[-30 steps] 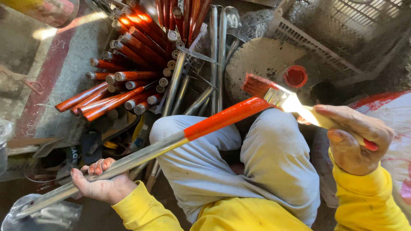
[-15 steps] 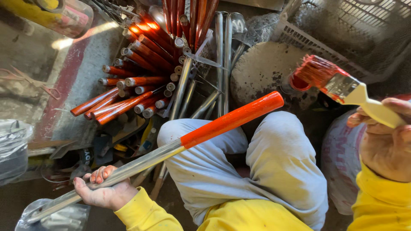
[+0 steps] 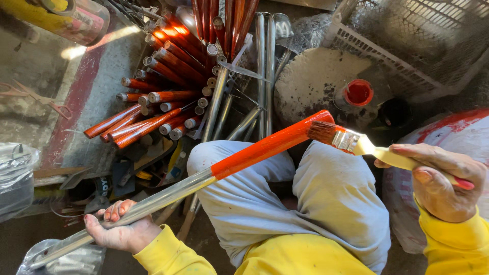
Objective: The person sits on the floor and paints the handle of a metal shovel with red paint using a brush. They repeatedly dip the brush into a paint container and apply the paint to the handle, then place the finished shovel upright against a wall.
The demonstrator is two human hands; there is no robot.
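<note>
A rough floor-level workshop: a heap of red-painted metal rods (image 3: 168, 97) fills the upper middle, an open pot of red paint (image 3: 358, 93) sits upper right beside a plastic crate (image 3: 407, 46), scissors (image 3: 35, 97) lie at left.

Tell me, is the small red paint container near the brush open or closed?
Open. The paint container shows a round mouth filled with red paint, no lid on it.

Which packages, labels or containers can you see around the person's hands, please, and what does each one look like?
Labelled can: top left, lying tilted, yellow and pink wrapper.
Small open pot: on the round grey slab right of centre, red inside.
Plastic crate: top right, grey lattice walls.
Clear plastic bag: left edge, crumpled, greyish.
Dark printed scrap: on the floor lower left, black with pale print.
</note>
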